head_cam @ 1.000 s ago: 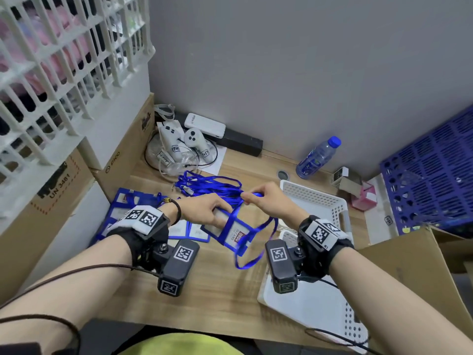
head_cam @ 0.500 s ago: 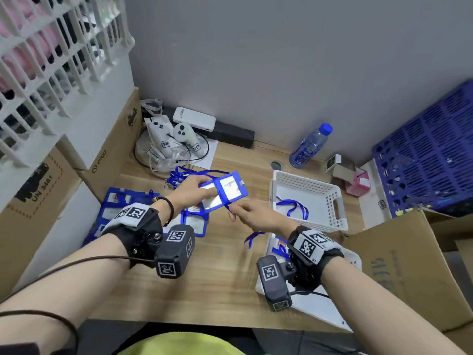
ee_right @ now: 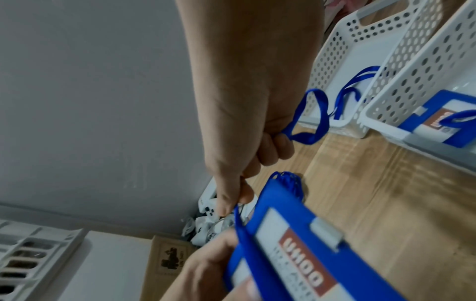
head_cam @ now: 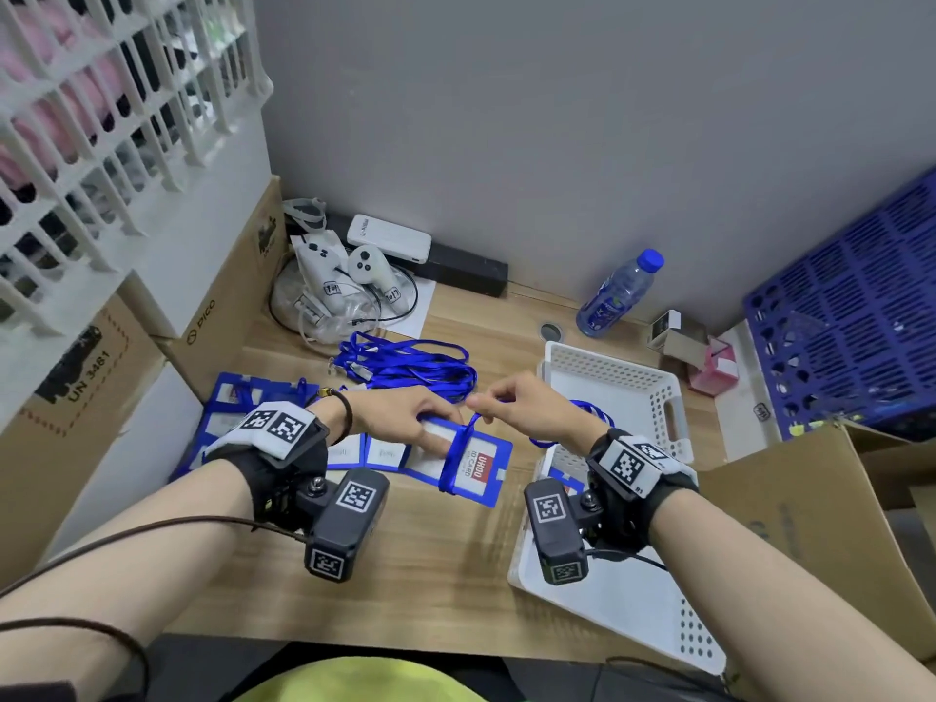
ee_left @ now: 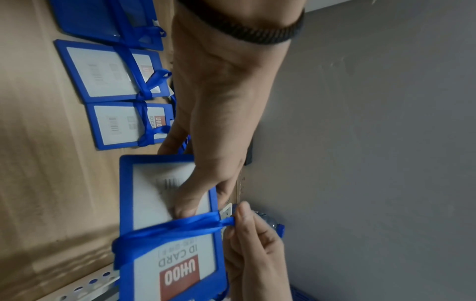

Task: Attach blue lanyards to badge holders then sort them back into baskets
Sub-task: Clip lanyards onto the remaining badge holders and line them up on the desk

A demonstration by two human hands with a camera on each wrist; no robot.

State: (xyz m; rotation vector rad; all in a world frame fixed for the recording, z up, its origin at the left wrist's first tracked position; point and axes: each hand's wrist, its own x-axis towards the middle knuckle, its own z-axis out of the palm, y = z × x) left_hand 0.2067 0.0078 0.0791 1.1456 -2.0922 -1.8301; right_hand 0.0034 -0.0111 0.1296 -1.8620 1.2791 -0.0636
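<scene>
The blue plastic badge holder (head_cam: 458, 461) now sits lower, with blue ribbon lanyard (head_cam: 452, 461) wound round it. Left hand (head_cam: 400, 415) grips the holder; right hand (head_cam: 527, 412) pinches the lanyard.

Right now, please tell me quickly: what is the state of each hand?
Left hand: grips the blue plastic badge holder, thumb on its face.
Right hand: pinches the blue fabric lanyard wrapped around that holder.
</scene>
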